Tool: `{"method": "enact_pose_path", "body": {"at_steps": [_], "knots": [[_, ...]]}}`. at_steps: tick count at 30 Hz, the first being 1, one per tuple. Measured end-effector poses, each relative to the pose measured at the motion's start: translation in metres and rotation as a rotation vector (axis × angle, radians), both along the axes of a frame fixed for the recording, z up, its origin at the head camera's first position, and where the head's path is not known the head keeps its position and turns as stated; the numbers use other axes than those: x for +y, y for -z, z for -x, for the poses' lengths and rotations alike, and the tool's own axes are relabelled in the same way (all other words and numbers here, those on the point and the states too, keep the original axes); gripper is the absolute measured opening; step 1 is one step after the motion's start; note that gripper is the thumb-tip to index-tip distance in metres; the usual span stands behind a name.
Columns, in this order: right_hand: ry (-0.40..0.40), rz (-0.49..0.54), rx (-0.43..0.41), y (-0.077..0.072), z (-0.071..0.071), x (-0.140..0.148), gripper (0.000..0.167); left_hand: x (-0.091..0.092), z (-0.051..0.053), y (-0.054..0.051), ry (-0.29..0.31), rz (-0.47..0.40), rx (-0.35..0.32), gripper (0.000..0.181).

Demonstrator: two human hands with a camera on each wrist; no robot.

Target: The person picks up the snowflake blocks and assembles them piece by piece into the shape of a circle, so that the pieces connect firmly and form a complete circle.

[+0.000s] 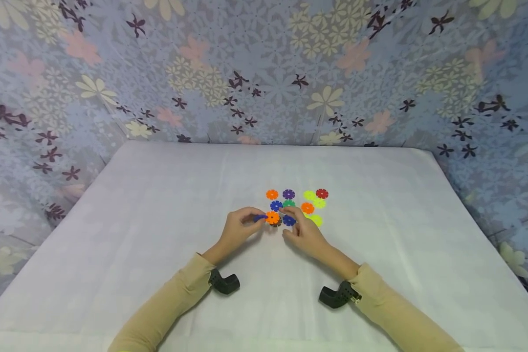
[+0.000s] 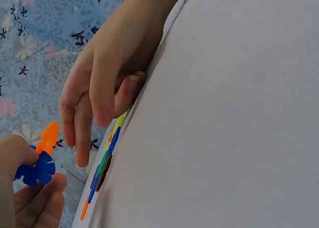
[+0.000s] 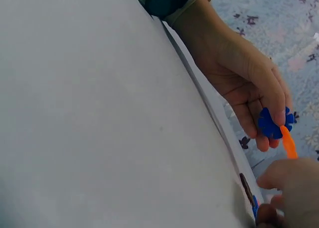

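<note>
My left hand (image 1: 236,228) pinches a blue notched plastic disc (image 2: 40,169) between thumb and fingers, above the table. An orange notched disc (image 1: 272,218) is joined to the blue one at an angle and sticks out towards the right. Just right of it hovers my right hand (image 1: 307,236), fingers loosely bent and pointing down over the discs, with nothing seen in its grasp. Under and beside the hands lie a blue disc (image 1: 289,221) and a brown disc (image 1: 275,224), the brown one partly hidden by the orange disc.
Behind the hands, more discs lie flat on the white-covered table (image 1: 158,195): an orange disc (image 1: 272,194), a purple disc (image 1: 288,194), a green disc (image 1: 289,203), a red disc (image 1: 322,193) and several yellow ones. A flowered cloth (image 1: 264,73) hangs behind the table.
</note>
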State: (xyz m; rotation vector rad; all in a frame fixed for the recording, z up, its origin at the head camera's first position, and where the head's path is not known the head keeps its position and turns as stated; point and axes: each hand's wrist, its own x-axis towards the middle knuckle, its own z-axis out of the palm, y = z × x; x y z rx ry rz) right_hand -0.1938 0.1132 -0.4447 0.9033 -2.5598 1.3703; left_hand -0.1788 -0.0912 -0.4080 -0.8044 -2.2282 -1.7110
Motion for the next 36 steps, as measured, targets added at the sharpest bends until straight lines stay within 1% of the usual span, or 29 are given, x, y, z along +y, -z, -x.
{"method": "enact_pose_path", "body": {"at_steps": [4, 6, 9, 12, 15, 18, 20, 23, 28, 31, 34, 36], "knots": [[0.058, -0.057, 0.066, -0.002, 0.007, -0.009, 0.050, -0.003, 0.000, 0.001, 0.000, -0.011, -0.007, 0.012], [0.080, -0.055, 0.090, -0.002, 0.009, -0.012, 0.047, -0.004, 0.000, 0.002, 0.004, -0.014, -0.015, 0.012], [0.101, -0.049, 0.103, -0.001, 0.011, -0.014, 0.044, -0.004, -0.001, 0.003, 0.011, -0.020, -0.028, 0.011], [0.106, -0.064, 0.094, 0.001, 0.011, -0.014, 0.041, -0.004, 0.000, 0.003, 0.009, -0.033, -0.033, 0.008], [0.113, -0.107, 0.081, 0.000, 0.011, -0.013, 0.039, -0.005, 0.000, 0.002, 0.011, -0.059, -0.045, 0.007], [0.124, -0.153, 0.067, -0.002, 0.011, -0.013, 0.036, -0.005, 0.001, 0.002, 0.014, -0.067, -0.077, 0.005], [0.121, -0.165, 0.058, -0.003, 0.011, -0.013, 0.033, -0.006, 0.001, 0.002, 0.013, -0.063, -0.100, 0.006], [0.117, -0.150, 0.043, -0.004, 0.011, -0.013, 0.029, -0.006, 0.001, 0.002, 0.009, -0.045, -0.120, 0.007], [0.107, -0.114, 0.024, -0.004, 0.010, -0.014, 0.029, -0.005, 0.001, 0.000, 0.005, -0.014, -0.115, 0.011], [0.099, -0.099, 0.027, -0.003, 0.010, -0.014, 0.029, -0.004, 0.001, 0.001, 0.027, -0.020, -0.107, 0.012], [0.088, -0.091, 0.030, -0.003, 0.009, -0.013, 0.031, -0.004, 0.001, 0.001, 0.056, -0.033, -0.118, 0.012], [0.080, -0.096, 0.027, -0.004, 0.009, -0.012, 0.034, -0.003, 0.000, 0.002, 0.066, -0.037, -0.135, 0.012]]}}
